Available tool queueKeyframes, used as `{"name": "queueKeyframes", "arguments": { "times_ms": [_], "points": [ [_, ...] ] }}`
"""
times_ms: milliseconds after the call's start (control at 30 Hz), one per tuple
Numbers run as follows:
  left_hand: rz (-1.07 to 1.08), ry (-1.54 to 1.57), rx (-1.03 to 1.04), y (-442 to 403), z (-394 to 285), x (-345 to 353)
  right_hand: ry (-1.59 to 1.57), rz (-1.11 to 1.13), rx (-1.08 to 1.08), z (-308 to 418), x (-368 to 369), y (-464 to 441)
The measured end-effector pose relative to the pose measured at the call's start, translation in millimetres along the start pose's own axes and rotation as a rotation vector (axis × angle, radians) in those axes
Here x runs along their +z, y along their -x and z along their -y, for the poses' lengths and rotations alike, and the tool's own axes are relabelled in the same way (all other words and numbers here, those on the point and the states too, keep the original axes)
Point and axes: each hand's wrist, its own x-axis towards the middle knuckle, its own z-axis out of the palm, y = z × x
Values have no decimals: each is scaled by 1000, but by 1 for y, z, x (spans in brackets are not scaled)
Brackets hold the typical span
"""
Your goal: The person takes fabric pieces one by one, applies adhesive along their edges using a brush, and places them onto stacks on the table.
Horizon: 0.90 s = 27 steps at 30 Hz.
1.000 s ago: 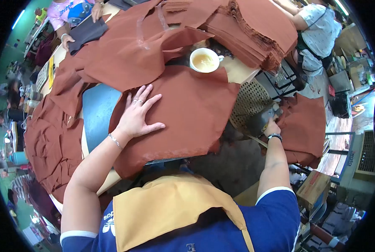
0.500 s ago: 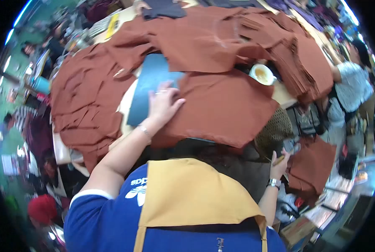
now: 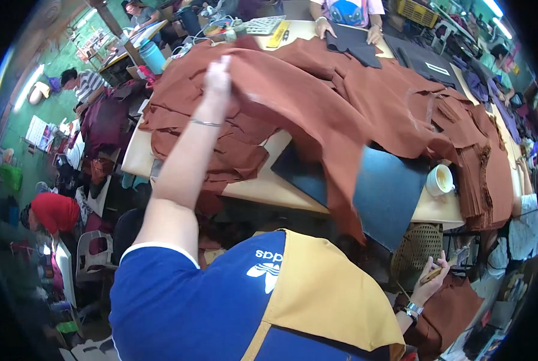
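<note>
My left hand (image 3: 217, 79) is raised over the left of the table, its fingers closed on the edge of a rust-brown fabric piece (image 3: 308, 111). The piece hangs in a long fold from the hand across a dark blue-grey sheet (image 3: 389, 186). Low on the right, my right hand (image 3: 432, 279) has its fingers round a slim yellowish-brown tool (image 3: 429, 275); its exact kind is unclear. A white cup (image 3: 440, 179) with a tan liquid stands right of the sheet.
Rumpled rust-brown pieces (image 3: 184, 90) lie at the left, a layered stack (image 3: 482, 180) at the right. Across the table (image 3: 269, 192), a person's hands (image 3: 374, 35) hold dark cloth (image 3: 353, 45). A woven chair (image 3: 416, 249) stands by the front edge.
My left hand has gone from resting flat on the brown piece to lifting it up and left, baring more of the blue-grey sheet. The view has turned left. My right hand keeps its tool.
</note>
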Motion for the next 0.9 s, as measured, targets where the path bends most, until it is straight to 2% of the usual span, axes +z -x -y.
{"name": "queueKeyframes", "arguments": {
  "times_ms": [67,133,200,233,367,467,500,633,767,800,867,900],
  "points": [
    [-261,139,23,30,-68,-46,-42,34,-26,12,5,-7],
    [-322,293,75,29,-67,-128,-95,52,-55,17,14,-16],
    [-493,330,-40,64,-83,-193,-111,98,-101,26,24,-28],
    [-534,376,-27,80,-78,-232,-104,129,-132,35,28,-34],
    [-857,281,5,178,-68,-326,-175,260,-269,52,66,-69],
    [-1051,271,-110,270,-78,-339,-256,372,-329,71,100,-97],
    [-987,306,-141,303,-70,-358,-316,392,-358,82,114,-102],
    [-1253,331,-339,435,-37,-387,-367,486,-497,137,153,-111],
    [-1227,288,-572,576,-4,-394,-409,571,-590,164,180,-111],
    [-1232,270,-576,625,25,-413,-434,582,-576,168,184,-109],
    [-1174,170,-655,682,29,-396,-460,587,-572,171,191,-106],
    [-1216,36,-713,702,30,-386,-453,567,-577,166,194,-106]
  ]
}}
